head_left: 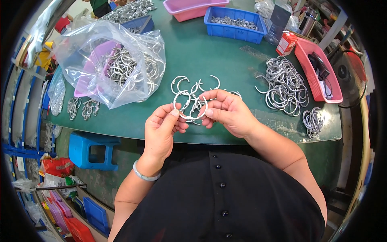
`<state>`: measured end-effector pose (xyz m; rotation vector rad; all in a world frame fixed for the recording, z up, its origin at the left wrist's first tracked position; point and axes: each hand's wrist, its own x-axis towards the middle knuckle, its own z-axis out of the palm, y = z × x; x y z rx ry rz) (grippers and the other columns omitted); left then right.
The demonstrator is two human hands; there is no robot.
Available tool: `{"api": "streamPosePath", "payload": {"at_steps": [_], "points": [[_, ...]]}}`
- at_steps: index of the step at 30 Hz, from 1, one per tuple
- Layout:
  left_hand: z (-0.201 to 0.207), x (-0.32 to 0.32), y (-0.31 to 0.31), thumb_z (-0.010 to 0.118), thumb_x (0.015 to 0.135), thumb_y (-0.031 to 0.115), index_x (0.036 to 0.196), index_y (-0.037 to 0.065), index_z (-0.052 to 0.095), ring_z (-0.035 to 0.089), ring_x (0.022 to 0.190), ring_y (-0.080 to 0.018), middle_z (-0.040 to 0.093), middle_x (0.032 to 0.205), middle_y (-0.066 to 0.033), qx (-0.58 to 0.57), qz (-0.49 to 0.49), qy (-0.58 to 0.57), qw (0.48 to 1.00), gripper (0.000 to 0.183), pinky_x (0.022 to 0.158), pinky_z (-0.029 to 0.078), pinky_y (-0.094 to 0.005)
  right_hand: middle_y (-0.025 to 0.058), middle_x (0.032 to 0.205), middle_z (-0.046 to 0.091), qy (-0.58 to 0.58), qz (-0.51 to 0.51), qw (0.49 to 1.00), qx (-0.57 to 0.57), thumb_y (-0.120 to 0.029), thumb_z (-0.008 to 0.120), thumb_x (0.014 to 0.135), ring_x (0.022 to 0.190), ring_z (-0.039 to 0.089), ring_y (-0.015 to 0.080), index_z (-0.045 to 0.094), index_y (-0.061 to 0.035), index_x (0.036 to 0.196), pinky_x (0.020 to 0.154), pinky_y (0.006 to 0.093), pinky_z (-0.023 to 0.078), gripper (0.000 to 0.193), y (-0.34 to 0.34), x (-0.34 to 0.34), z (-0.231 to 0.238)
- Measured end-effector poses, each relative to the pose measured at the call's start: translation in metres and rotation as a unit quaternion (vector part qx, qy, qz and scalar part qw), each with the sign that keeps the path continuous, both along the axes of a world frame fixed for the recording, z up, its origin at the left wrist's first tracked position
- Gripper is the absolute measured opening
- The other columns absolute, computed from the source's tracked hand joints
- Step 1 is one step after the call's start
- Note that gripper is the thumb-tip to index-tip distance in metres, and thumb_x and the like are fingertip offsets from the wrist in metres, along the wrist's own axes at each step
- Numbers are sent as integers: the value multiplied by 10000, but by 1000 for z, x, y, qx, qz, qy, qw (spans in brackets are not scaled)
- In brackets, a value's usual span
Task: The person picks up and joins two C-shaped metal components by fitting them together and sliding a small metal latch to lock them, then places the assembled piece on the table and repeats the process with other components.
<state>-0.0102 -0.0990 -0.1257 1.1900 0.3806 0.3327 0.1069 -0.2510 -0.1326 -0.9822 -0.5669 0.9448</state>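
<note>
My left hand (163,125) and my right hand (227,113) are closed on opposite sides of one silvery metal ring (190,117), just above the near part of the green table. Thumb and fingers pinch it on each side, and the ring's upper side stands open. Behind it lie several more loose open rings (218,82), partly hidden by my fingers. Off to the right of my right hand spreads a large heap of metal rings (282,86). A smaller bundle of rings (313,122) rests by the table's front right corner.
On the green table (189,44), a clear plastic bag (151,48) at left holds rings and a purple tray (86,76). Further back are a blue bin (238,34) of metal parts and a pink bin (195,8). A red carton (286,43) stands at right. Below is a blue stool (82,149).
</note>
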Motion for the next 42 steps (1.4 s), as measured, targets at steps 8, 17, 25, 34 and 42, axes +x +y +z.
{"api": "streamPosePath", "payload": {"at_steps": [8, 17, 25, 34, 42], "points": [[-9, 5, 5, 519, 851, 144, 941, 9, 564, 539, 573, -111, 570, 718, -41, -42, -7, 34, 999, 168, 528, 428, -219, 55, 825, 580, -42, -6, 999, 19, -61, 521, 837, 732, 561, 113, 429, -3, 1110, 639, 246, 468, 294, 1, -4, -2], [-22, 7, 13, 529, 839, 132, 956, -4, 551, 464, 545, -93, 535, 671, -38, -181, -49, 29, 982, 181, 494, 363, -210, 48, 827, 582, -140, -11, 990, -15, -47, 517, 835, 755, 541, 85, 452, 12, 1085, 663, 229, 451, 265, -3, -7, -8], [-19, 6, 12, 522, 842, 134, 962, 7, 556, 439, 545, -96, 508, 648, -32, -189, -68, 17, 979, 178, 503, 355, -214, 41, 833, 593, -166, -7, 985, -47, -42, 523, 828, 769, 548, 76, 486, 16, 1052, 680, 226, 448, 234, -7, -6, -10], [-14, 1, 11, 506, 852, 137, 976, 2, 561, 431, 539, -101, 503, 645, -36, -177, -114, -13, 977, 191, 502, 344, -221, 41, 828, 603, -237, -22, 969, -60, -44, 533, 817, 759, 561, 83, 526, 3, 1000, 674, 233, 447, 190, -11, -3, -21], [49, -10, 10, 489, 828, 87, 887, -49, 560, 468, 537, -93, 532, 650, -66, 241, -38, -22, 969, 164, 477, 362, -199, 160, 831, 593, -537, -169, 795, -227, -55, 501, 771, 760, 570, 329, 553, -6, 923, 668, 367, 459, 168, -34, 29, -16]]}}
